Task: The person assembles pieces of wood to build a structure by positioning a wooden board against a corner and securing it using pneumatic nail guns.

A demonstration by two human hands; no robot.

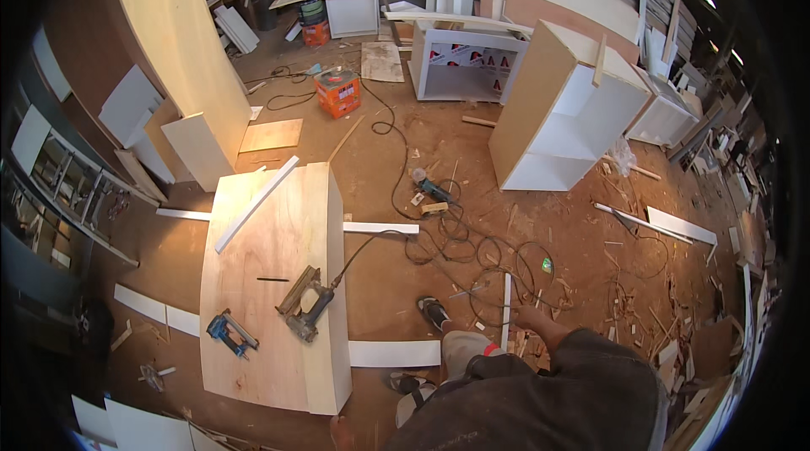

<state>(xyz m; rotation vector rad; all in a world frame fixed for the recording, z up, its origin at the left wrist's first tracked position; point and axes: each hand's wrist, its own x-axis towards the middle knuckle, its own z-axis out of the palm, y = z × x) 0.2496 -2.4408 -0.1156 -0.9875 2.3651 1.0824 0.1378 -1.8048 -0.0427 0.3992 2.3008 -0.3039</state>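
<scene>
My left hand (pixel 341 430) shows at the lower edge, just below the near corner of a pale plywood box (pixel 253 282); its fingers are unclear. On the box lie a blue nail gun (pixel 232 333), a larger grey nail gun (pixel 305 303) with a hose, a thin dark stick (pixel 272 279) and a white strip (pixel 257 202). My right hand (pixel 530 318) hangs beside my body, small in view, over cords and a long white strip (pixel 507 307) on the floor; what it holds, if anything, cannot be made out. My sandalled foot (pixel 433 313) stands right of the box.
A white-lined cabinet (pixel 565 113) stands right, another (pixel 464 71) behind it. A tall plywood panel (pixel 173 37) leans left. An orange container (pixel 337 97), a power tool (pixel 432 189), tangled cables and wood offcuts lie on the brown floor (pixel 422 139). A metal ladder-like frame (pixel 76 198) is far left.
</scene>
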